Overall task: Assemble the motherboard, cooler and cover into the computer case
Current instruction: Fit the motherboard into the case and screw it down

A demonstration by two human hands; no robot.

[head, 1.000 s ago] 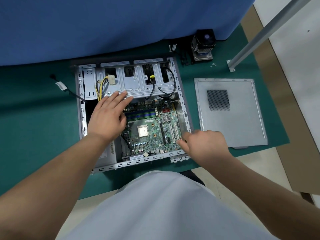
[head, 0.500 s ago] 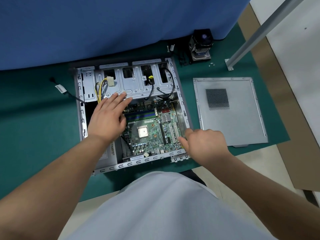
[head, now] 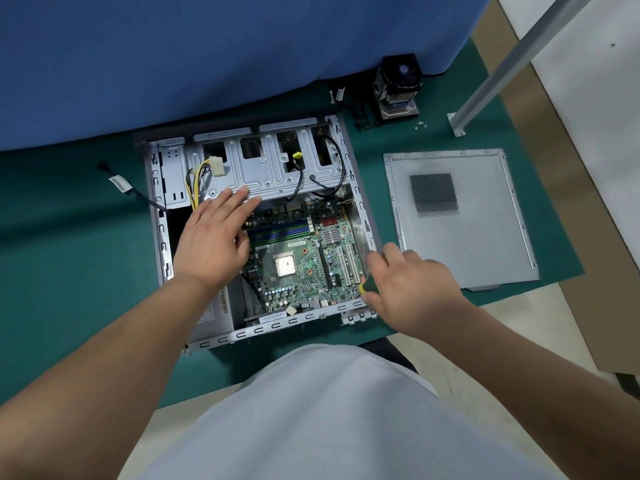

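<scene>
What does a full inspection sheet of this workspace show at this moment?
Surface: green mat on the table, blue cloth behind.
Job's things: motherboard lies inside the open computer case; cooler stands on the mat beyond the case; cover panel lies flat to the right.
Clutter: small screws near the cooler.
Grips: left hand flat, fingers straight, over the board's left edge; right hand holds a green-and-yellow screwdriver at the case's right wall.
Cables: yellow-black bundle with white connector; black cables over the drive bay; a tagged cable on the mat.
Surroundings: metal post, cardboard on the floor.
</scene>
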